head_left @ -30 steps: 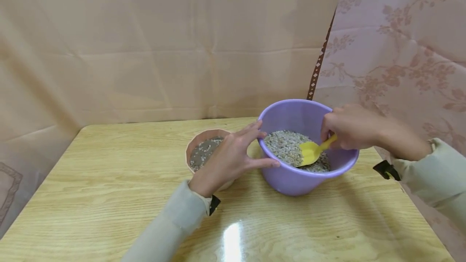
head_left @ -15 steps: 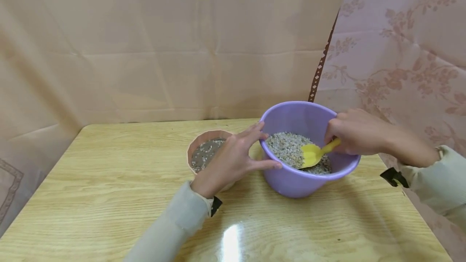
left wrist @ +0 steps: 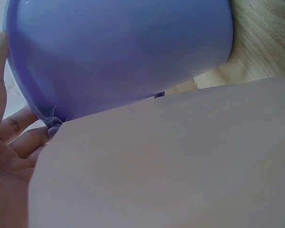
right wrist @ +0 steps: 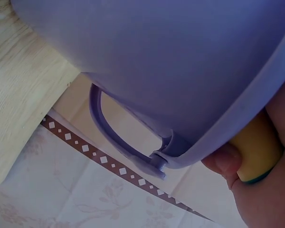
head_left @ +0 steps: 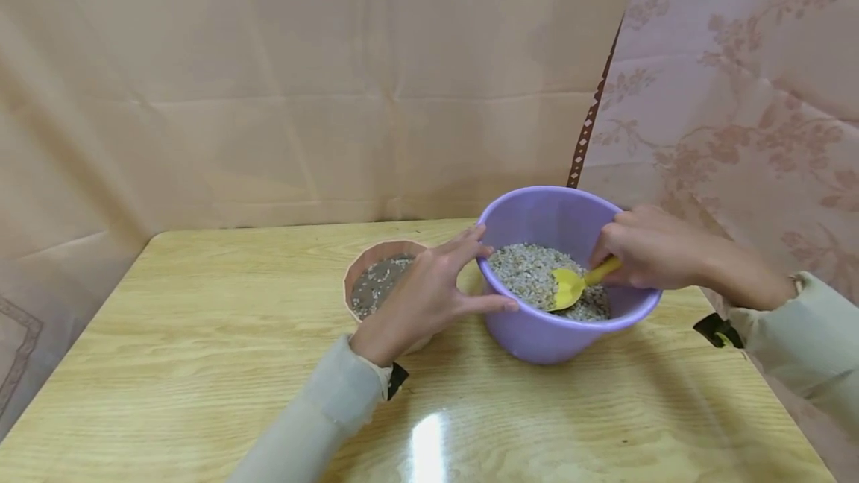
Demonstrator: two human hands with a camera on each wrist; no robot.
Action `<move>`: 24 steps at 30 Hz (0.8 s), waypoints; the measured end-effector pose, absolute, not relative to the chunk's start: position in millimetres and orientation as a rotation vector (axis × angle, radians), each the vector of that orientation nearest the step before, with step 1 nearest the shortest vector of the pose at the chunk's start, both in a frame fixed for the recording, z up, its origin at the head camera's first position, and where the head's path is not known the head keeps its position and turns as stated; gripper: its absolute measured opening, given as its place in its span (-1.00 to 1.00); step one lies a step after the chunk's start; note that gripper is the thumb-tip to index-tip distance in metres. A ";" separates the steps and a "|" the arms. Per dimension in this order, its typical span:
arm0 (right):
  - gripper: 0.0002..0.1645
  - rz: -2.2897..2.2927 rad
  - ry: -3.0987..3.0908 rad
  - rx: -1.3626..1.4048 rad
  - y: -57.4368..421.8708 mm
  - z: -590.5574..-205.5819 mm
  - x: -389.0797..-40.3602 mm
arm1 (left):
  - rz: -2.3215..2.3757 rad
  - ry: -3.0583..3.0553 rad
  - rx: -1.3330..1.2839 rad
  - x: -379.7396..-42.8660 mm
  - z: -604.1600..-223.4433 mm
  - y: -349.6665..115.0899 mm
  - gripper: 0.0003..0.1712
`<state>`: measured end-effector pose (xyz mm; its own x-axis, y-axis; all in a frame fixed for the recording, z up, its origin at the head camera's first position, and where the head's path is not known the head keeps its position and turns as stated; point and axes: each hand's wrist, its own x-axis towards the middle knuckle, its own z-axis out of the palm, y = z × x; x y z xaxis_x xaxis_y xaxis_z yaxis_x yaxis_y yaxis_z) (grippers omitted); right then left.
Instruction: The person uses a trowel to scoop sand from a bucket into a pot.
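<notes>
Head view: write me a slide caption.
With the left grip touching a purple bucket, the right grip holds a yellow scoop among its pale grains; a peach pot stands alongside.

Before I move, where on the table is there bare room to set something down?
The widest bare patch of table lies left of the pot and left sleeve. Another lies in front of the purple bucket, right of that sleeve. It is crowded between pot and bucket, where the left hand reaches across.

On the table [head_left: 201, 364], the pot [head_left: 385, 247] stands left of the bucket [head_left: 540, 340] (a scoop [head_left: 567, 289] lies in its gravel [head_left: 526, 267]).
</notes>
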<state>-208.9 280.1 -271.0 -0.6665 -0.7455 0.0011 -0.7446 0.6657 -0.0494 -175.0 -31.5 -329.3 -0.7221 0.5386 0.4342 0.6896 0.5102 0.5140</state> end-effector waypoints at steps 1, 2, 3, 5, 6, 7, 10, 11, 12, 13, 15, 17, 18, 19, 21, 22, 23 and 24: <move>-0.82 -0.085 2.844 -1.276 280.2 -271.1 -208.9 | -1.009 -2.533 -1.046 -175.2 -329.6 -31.5 -0.16; -0.82 -0.096 2.840 -1.281 280.2 -271.2 -209.0 | -1.008 -2.530 -1.049 -175.4 -329.9 -31.4 -0.16; -0.83 -0.110 2.837 -1.284 280.1 -271.2 -209.1 | -1.006 -2.525 -1.050 -175.7 -330.2 -31.3 -0.16; -0.84 -0.131 2.834 -1.285 280.0 -271.3 -209.3 | -0.999 -2.517 -1.052 -175.9 -330.5 -31.4 -0.16; -0.84 -0.138 2.834 -1.290 279.8 -271.3 -209.5 | -0.996 -2.515 -1.050 -175.9 -330.5 -31.4 -0.16; -0.84 -0.146 2.834 -1.291 279.6 -271.4 -209.5 | -0.997 -2.514 -1.050 -175.8 -330.5 -31.4 -0.16; -0.84 -0.152 2.837 -1.303 278.6 -272.2 -209.6 | -0.998 -2.514 -1.050 -175.7 -330.6 -31.7 -0.16; -0.84 -0.157 2.839 -1.312 278.0 -272.5 -209.7 | -1.000 -2.514 -1.051 -175.9 -330.7 -31.7 -0.16; -0.83 -0.159 2.841 -1.326 277.5 -273.0 -209.9 | -1.000 -2.515 -1.051 -176.1 -330.7 -31.8 -0.16; -0.83 -0.165 2.838 -1.342 277.0 -273.5 -210.2 | -1.000 -2.516 -1.051 -176.2 -330.7 -31.9 -0.16; -0.82 -0.183 2.832 -1.373 276.0 -274.9 -211.0 | -0.998 -2.518 -1.050 -176.2 -330.9 -32.1 -0.16; -0.81 -0.199 2.827 -1.405 275.9 -276.3 -211.9 | -0.999 -2.520 -1.049 -176.0 -330.9 -32.3 -0.16; -0.80 -0.201 2.827 -1.416 276.0 -276.9 -212.2 | -0.999 -2.521 -1.048 -175.8 -330.8 -32.3 -0.16; -0.80 -0.208 2.826 -1.424 276.3 -277.4 -212.3 | -0.999 -2.522 -1.048 -175.6 -330.8 -32.4 -0.16; -0.78 -0.214 2.833 -1.426 276.8 -278.1 -212.1 | -1.001 -2.524 -1.047 -175.3 -330.6 -32.5 -0.16; -0.78 -0.213 2.837 -1.423 277.0 -278.3 -211.9 | -1.004 -2.525 -1.047 -175.3 -330.5 -32.5 -0.16; -0.77 -0.209 2.842 -1.418 277.2 -278.5 -211.6 | -1.004 -2.526 -1.046 -175.1 -330.5 -32.6 -0.16; -0.76 -0.209 2.846 -1.407 277.3 -278.5 -211.3 | -1.004 -2.527 -1.046 -175.1 -330.6 -32.7 -0.16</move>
